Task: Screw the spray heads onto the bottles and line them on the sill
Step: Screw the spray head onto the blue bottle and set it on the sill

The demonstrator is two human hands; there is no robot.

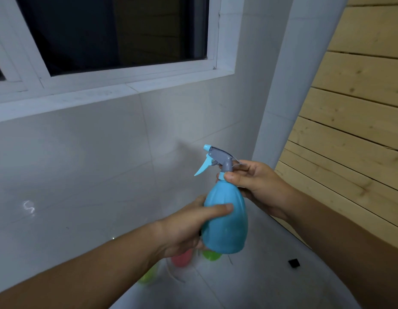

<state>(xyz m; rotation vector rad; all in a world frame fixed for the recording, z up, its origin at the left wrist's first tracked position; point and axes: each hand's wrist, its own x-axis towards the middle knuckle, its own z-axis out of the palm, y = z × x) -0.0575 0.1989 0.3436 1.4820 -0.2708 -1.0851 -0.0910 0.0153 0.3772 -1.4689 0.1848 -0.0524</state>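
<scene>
L hand (189, 228) wraps the blue bottle (224, 221) low on its body, thumb laid flat across the front, fingers curled behind. R hand (256, 186) pinches the bottle's neck collar just under the spray head (220, 160), thumb in front, fingers round the back. Bottle held upright in mid-air, w/ head seated on top, nozzle pointing left.

No brand, label or writing readable on anything.

Bottle: smooth matte plastic, pear-shaped w/ faint vertical ribs, narrow neck. Spray head: grey plastic body, light blue nozzle tip and curved pointed trigger.

Below the hands, on the glossy pale tiled floor (249, 282): a pink bottle (181, 260) and two green ones (212, 256) (146, 278), blurred, partly hidden by L arm. Small black square object (293, 263) on floor to the right.

Beyond: white tiled wall, white sill (66, 101) under a white-framed window (117, 32) w/ dark glass. Right: knotty pale wood planks (353, 121), horizontal.
</scene>
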